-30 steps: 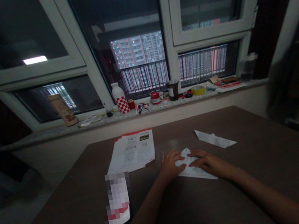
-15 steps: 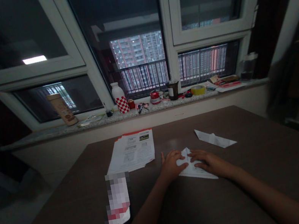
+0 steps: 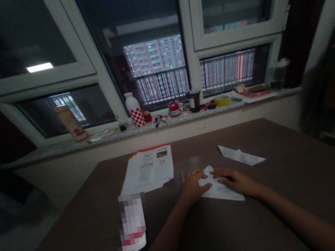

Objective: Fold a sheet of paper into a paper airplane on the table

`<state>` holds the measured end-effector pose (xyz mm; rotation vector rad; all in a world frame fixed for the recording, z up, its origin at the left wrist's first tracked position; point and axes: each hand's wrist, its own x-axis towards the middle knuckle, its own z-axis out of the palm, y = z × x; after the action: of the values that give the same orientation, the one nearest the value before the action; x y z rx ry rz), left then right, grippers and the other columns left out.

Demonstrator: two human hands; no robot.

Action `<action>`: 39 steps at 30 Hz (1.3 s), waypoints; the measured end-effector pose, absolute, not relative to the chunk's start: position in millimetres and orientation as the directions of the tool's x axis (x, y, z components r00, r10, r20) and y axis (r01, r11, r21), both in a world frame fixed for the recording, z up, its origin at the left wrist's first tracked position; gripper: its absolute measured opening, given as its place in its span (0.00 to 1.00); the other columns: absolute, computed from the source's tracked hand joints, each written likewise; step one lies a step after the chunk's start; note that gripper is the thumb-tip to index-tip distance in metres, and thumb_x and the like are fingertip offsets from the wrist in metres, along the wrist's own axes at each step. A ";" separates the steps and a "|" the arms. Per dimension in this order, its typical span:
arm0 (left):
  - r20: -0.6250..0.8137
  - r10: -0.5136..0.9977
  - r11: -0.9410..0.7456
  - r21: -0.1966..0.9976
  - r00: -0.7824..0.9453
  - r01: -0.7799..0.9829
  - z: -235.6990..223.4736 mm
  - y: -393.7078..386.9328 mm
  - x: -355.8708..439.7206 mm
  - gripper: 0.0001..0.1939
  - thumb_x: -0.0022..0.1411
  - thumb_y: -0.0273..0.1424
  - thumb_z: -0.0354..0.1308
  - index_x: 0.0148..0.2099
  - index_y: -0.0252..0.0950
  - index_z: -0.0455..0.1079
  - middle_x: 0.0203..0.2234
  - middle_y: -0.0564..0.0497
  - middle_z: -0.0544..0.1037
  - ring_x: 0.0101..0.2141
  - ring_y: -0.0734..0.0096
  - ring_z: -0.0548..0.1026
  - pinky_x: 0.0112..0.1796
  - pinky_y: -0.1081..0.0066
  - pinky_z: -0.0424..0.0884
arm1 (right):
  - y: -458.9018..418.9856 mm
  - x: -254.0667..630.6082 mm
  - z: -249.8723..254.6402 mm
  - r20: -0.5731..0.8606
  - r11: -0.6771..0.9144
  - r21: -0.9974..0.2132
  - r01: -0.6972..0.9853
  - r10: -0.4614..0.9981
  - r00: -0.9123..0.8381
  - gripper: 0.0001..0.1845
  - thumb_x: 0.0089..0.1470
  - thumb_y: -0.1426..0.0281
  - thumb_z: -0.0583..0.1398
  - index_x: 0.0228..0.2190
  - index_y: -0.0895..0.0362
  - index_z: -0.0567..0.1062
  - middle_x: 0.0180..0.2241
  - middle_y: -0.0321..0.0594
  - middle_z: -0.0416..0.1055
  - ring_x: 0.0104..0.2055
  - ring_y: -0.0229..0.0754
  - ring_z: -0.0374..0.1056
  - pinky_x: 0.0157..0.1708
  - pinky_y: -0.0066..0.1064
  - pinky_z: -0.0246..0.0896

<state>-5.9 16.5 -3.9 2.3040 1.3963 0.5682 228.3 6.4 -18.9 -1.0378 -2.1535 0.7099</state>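
The left hand (image 3: pixel 194 186) and right hand (image 3: pixel 237 182) lie open and flat, pressing on a folded paper (image 3: pixel 221 191) on the dark surface (image 3: pixel 77 241). Nearby lie a second folded paper (image 3: pixel 240 156), a stack of printed sheets (image 3: pixel 147 170) and a blurred object (image 3: pixel 132 227). Beyond, a windowsill (image 3: pixel 45 152) carries a checkered bottle (image 3: pixel 134 109) and tape (image 3: pixel 222 100).

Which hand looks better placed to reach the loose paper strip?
Probably the right hand: it rests on the folded paper, on the side nearest the paper strip, while the left hand is on the far side.
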 end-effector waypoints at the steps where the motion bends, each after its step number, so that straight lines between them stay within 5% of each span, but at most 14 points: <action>1: 0.138 0.895 -0.430 0.513 0.423 0.743 -3.3 16.3 -5.9 0.15 0.57 0.44 0.62 0.45 0.46 0.72 0.54 0.53 0.70 0.58 0.56 0.62 0.60 0.40 0.24 | 9.0 228.3 -19.6 0.309 0.528 -0.709 0.467 0.828 -0.468 0.18 0.61 0.58 0.55 0.48 0.52 0.75 0.55 0.44 0.69 0.59 0.48 0.61 0.60 0.48 0.54; 25: 0.169 0.869 -0.487 0.463 0.466 0.741 -5.6 16.7 -6.2 0.18 0.58 0.44 0.60 0.51 0.58 0.71 0.52 0.56 0.70 0.57 0.56 0.62 0.58 0.36 0.25 | 36.0 226.3 -28.0 0.348 0.564 -0.438 0.700 0.824 -0.447 0.22 0.61 0.70 0.49 0.53 0.53 0.71 0.54 0.44 0.68 0.56 0.49 0.61 0.57 0.47 0.56; 39: 0.162 0.868 -0.489 0.444 0.470 0.751 -7.3 16.8 -6.6 0.17 0.60 0.44 0.59 0.52 0.57 0.71 0.54 0.55 0.70 0.59 0.55 0.60 0.57 0.35 0.24 | 36.1 225.6 -21.4 0.401 0.574 -0.468 0.672 0.815 -0.418 0.19 0.62 0.68 0.51 0.51 0.54 0.73 0.51 0.46 0.71 0.54 0.49 0.63 0.57 0.46 0.56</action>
<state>-6.6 16.8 -7.3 2.4111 1.3736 0.5316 225.6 36.1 -21.4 -1.1815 -2.2085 0.3126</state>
